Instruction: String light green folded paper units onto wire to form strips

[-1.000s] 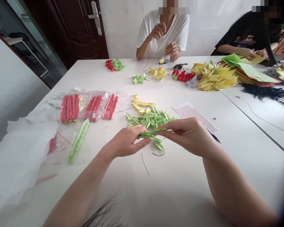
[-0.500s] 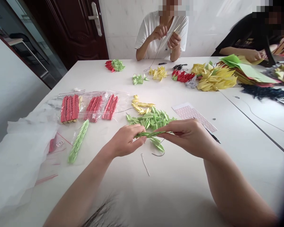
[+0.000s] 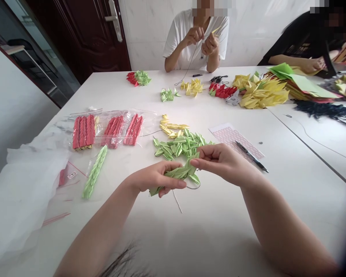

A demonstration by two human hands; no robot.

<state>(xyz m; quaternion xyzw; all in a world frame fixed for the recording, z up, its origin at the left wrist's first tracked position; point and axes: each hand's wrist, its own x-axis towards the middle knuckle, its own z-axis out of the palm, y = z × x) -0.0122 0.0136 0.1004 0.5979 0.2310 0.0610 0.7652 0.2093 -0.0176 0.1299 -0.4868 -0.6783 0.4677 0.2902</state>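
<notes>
Fingers (image 3: pixel 174 183) of our left hand (image 3: pixel 150 177) are curled around a green paper strip (image 3: pixel 177 173), thumb lying along the front, while our right hand (image 3: pixel 225 163) pinches its upper right end between thumb and index finger. So we've got the strip on a slant between our two hands, over the table (image 3: pixel 219 231), its flat matte folds overlapping like a braid. Just behind it we have a heap of green folded pieces (image 3: pixel 187 143), all pointy leaf shapes, and touching that a curvy yellow paper chain (image 3: pixel 173 127). Some dark thread (image 3: pixel 194 188) loops near our hands, and a thin silvery metal rod (image 3: pixel 178 203) is partly hidden by the left one. On our right, a dark pen (image 3: pixel 252 156) lies across a sheet of red-outlined labels (image 3: pixel 233 138). On our left we see crinkly, shiny clear bags with red paper strips (image 3: pixel 83 132) inside, another green strip (image 3: pixel 95 171), plus a floppy, milky-white sheet (image 3: pixel 31 196). Tabletop's white, smooth and slightly glossy, with a dark seam (image 3: pixel 314 152) cutting diagonally. Across from us someone in a white shirt (image 3: pixel 178 32) holds a yellow piece (image 3: pixel 216 30); someone in a black shirt (image 3: pixel 294 40) sits by stacked coloured paper (image 3: pixel 308 85). Behind all that, we've got a dark reddish-brown panelled door (image 3: pixel 89 34) and pale, grey-veined wall tiles (image 3: pixel 148 30).
</notes>
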